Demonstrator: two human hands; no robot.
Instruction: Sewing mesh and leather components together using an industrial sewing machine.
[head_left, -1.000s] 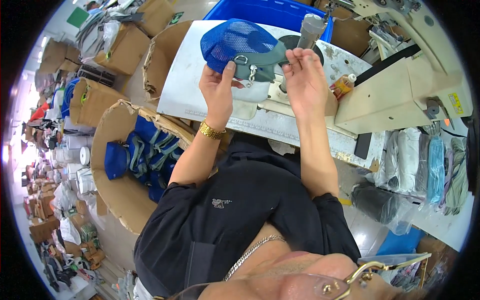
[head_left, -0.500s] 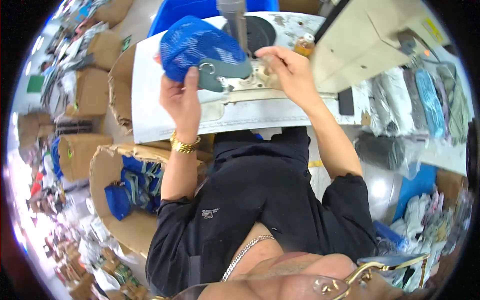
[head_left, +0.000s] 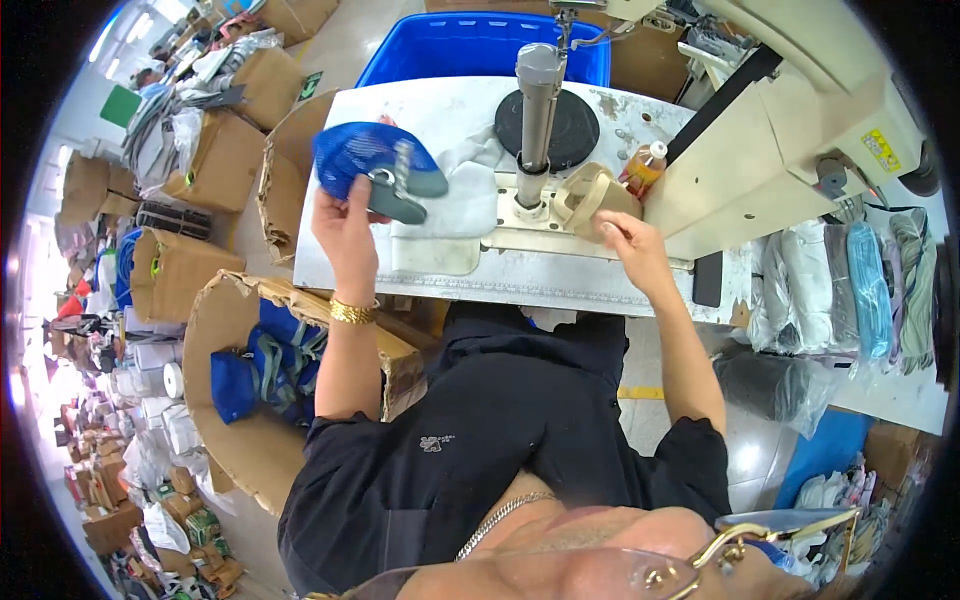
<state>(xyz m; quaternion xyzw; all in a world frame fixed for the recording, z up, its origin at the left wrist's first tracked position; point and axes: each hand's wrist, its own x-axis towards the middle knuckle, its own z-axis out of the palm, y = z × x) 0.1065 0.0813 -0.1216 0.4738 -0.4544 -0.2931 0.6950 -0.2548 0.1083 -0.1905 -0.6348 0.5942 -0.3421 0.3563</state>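
- Some blue and grey cloth things [head_left: 235, 388] lie in a big brown box [head_left: 225, 455] beside the person's left arm.
- A white table [head_left: 430, 287] has its long near edge running side to side, just past the person's tummy.
- Half curled, the right hand [head_left: 638, 250] is at the edge of a tan piece [head_left: 612, 204]; I cannot tell if it has hold of it.
- Pinched shut, the left hand [head_left: 345, 222] holds a blue cap [head_left: 345, 150], thumb on top.
- That cap is over the table's left part, near its left edge. Its long way slants from top left down to bottom right. Its grey-green end points right, toward the metal post [head_left: 538, 110], with a gap between.
- Behind the post is a black disc [head_left: 578, 128].
- Past the table's far edge is a blue bin [head_left: 430, 45].
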